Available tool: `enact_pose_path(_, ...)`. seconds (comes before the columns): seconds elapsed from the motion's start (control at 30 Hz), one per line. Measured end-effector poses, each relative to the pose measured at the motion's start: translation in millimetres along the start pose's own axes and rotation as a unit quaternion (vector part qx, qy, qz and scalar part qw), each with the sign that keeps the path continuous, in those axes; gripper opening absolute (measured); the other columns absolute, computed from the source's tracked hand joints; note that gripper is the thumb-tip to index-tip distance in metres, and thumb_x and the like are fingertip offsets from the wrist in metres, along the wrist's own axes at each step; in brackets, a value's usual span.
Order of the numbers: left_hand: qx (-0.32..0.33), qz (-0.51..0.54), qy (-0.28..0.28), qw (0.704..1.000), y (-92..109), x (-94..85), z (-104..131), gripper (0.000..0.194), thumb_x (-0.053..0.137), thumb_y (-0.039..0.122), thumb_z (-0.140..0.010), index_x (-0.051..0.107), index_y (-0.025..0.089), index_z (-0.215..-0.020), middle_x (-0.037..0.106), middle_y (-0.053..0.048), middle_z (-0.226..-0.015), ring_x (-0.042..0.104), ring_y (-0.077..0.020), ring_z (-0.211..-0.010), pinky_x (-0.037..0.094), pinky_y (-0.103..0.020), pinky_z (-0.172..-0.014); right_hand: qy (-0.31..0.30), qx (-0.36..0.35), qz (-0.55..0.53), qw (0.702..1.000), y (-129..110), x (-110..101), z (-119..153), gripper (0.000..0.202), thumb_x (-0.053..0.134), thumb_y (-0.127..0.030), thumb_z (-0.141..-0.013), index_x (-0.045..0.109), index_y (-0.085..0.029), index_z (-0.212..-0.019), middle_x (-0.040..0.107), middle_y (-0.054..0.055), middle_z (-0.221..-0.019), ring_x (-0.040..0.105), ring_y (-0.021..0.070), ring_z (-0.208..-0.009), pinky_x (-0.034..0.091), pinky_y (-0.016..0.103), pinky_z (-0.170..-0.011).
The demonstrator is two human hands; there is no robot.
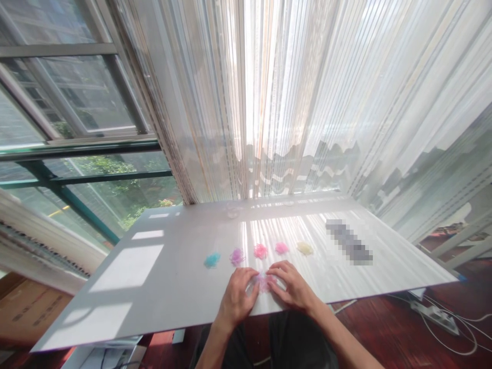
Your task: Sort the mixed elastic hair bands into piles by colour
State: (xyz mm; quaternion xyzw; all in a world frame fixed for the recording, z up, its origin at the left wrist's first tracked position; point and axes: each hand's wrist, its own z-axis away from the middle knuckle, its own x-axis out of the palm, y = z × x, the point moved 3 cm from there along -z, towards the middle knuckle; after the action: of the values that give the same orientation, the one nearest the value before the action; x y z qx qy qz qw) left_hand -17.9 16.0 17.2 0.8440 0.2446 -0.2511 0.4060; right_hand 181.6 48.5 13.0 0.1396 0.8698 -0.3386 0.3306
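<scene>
We rest our two hands near the front edge of the table (180,292), one on each side of a small pink and violet pile (264,283). Our left hand (239,293) curves in with its fingertips at the left side of the pile; our right hand (291,285) does the same at the right side. The fingers of both are bent, with narrow gaps between thumbs and forefingers, and we cannot tell whether either hand pinches any of the pieces. Just beyond our hands, five more piles lie apart in a loose row: from the left, a blue pile (212,260), a purple pile (237,257), a red-pink pile (260,250), a light pink pile (282,247) and a yellow pile (305,248). Farther right lies a grey thing, blurred into squares (349,243). Near the far edge we see a clear thing (233,210), too faint to make out. Sunlight falls in bright patches on the table's left part, and a striped curtain (292,102) hangs behind it, beside a window (88,97).
</scene>
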Motion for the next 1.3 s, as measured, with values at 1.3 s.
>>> enact_pose_path(1.3,-0.013,-0.016,-0.041,0.999,11.2,8.6,-9.6,0.019,0.063,0.023,-0.097,0.070,0.025,-0.115,0.070,-0.009,-0.107,0.068,-0.0250,-0.099,0.061,-0.042,-0.087,0.029,0.062,-0.023,0.997,1.0,-6.8,0.7,0.016,0.062,-0.012,-0.090,0.067,-0.023,-0.101,0.068,0.009,-0.103,0.066,0.0247,-0.097,0.060,0.040,-0.084)
